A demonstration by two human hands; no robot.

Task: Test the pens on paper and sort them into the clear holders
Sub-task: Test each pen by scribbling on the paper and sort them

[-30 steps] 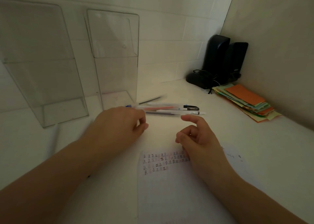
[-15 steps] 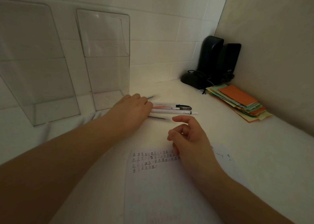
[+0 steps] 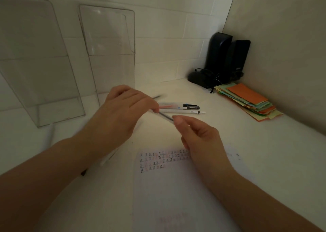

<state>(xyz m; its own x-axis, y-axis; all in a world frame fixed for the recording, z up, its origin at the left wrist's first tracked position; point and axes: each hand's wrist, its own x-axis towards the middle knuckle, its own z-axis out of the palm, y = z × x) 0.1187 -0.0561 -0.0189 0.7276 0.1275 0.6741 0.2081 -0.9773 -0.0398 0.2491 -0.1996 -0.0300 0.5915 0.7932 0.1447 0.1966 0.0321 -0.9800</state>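
Observation:
My left hand [image 3: 120, 112] pinches one end of a thin clear pen with a dark core [image 3: 165, 116] above the desk. My right hand [image 3: 197, 134] has its thumb and fingertips at the pen's other end. Behind them lie a clear pen with a black cap [image 3: 180, 106] and a white pen [image 3: 183, 111]. A blurred dark pen [image 3: 157, 96] lies further back. The test paper [image 3: 176, 187], with rows of small marks, sits under my right wrist. Two clear holders [image 3: 40, 69] [image 3: 112, 52] stand at the back left against the wall.
Two black speakers with a cable [image 3: 222, 60] stand in the back right corner. A stack of coloured paper slips [image 3: 247, 101], orange on top, lies beside them along the right wall. A pale pen-like object [image 3: 107, 158] lies under my left forearm.
My left hand picked a thin pen from the group and lifted it toward me. My right hand rose from the paper to meet the pen's other end.

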